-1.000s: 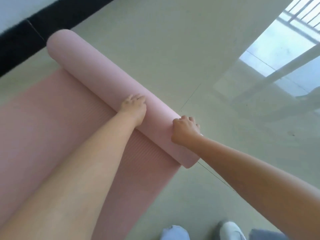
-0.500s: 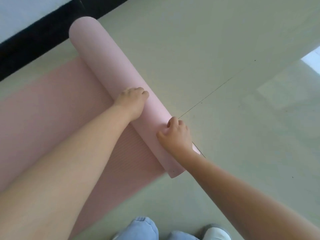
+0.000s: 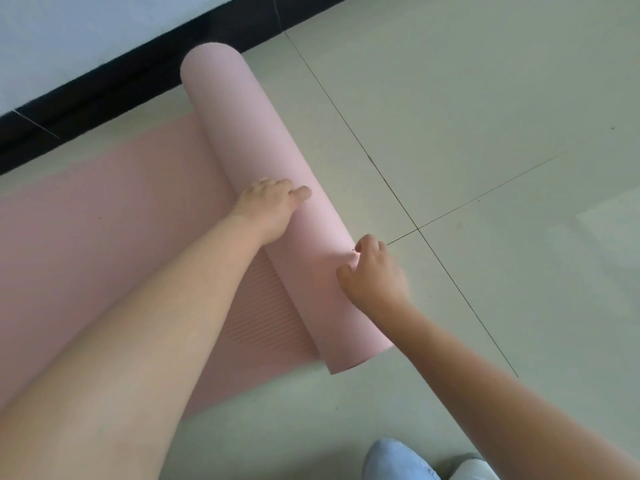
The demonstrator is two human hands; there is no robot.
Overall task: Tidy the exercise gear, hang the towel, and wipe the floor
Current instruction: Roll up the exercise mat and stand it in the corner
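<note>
A pink exercise mat (image 3: 104,216) lies partly unrolled on the tiled floor, its flat part spreading to the left. Its rolled part (image 3: 249,140) forms a thick tube running from the wall down to the lower middle. My left hand (image 3: 268,211) rests palm-down on the middle of the roll, fingers curled over its top. My right hand (image 3: 372,277) presses on the roll nearer its open end (image 3: 346,367), fingers bent against the far side. No towel is in view.
Pale green floor tiles (image 3: 485,133) with dark grout lines stretch to the right. A black skirting board (image 3: 104,84) under a light wall runs along the top left. My knee in pale blue cloth (image 3: 394,459) and a shoe (image 3: 474,469) show at the bottom edge.
The roll has turned to lie steeper in view and the camera has shifted; the bright window reflection has left the frame. Both hands stay on the roll, the right one nearer the middle.
</note>
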